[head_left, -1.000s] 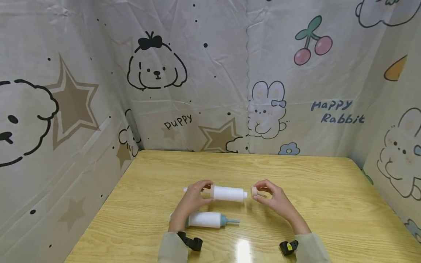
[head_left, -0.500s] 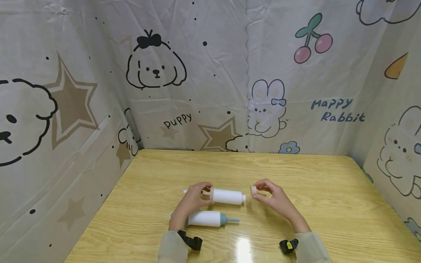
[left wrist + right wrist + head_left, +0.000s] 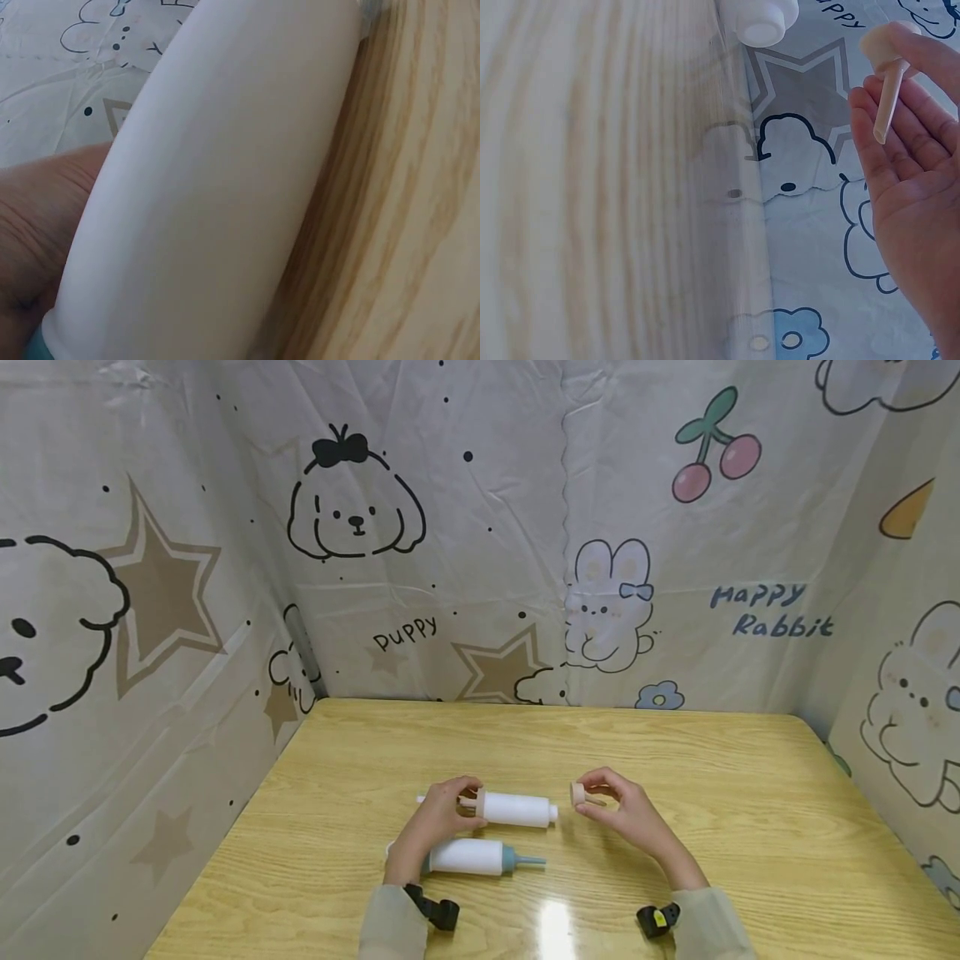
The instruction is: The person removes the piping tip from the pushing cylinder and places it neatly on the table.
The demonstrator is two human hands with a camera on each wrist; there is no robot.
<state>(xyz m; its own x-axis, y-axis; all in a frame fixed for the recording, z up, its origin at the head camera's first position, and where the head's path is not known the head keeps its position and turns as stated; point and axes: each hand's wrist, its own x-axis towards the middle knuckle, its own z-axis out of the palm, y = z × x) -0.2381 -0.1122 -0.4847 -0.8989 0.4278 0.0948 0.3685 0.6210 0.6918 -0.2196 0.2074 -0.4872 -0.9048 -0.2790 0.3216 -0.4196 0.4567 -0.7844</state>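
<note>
In the head view my left hand (image 3: 435, 822) grips a white syringe-like tube (image 3: 517, 809) by its beige collar, around the plunger end. Its short white tip points right, towards my right hand (image 3: 630, 818). Between thumb and fingers that hand pinches a beige nozzle cap (image 3: 577, 793), apart from the tip by a small gap. The right wrist view shows the cap's thin spout (image 3: 887, 109) lying over the fingers, with the tube's bare tip (image 3: 761, 28) at the top. A second syringe-like tube (image 3: 468, 857), with a teal nozzle (image 3: 517, 861), lies beneath my left forearm, which hides part of it.
The yellow wood-grain table (image 3: 675, 760) carries both tubes. Printed cloth walls (image 3: 450, 577) enclose its back and sides. Close up in the left wrist view, the second tube's white barrel (image 3: 210, 180) covers much of the frame.
The tube in my left hand has shifted slightly left and its tip has dipped a little. My right hand has stayed nearly still with the nozzle cap.
</note>
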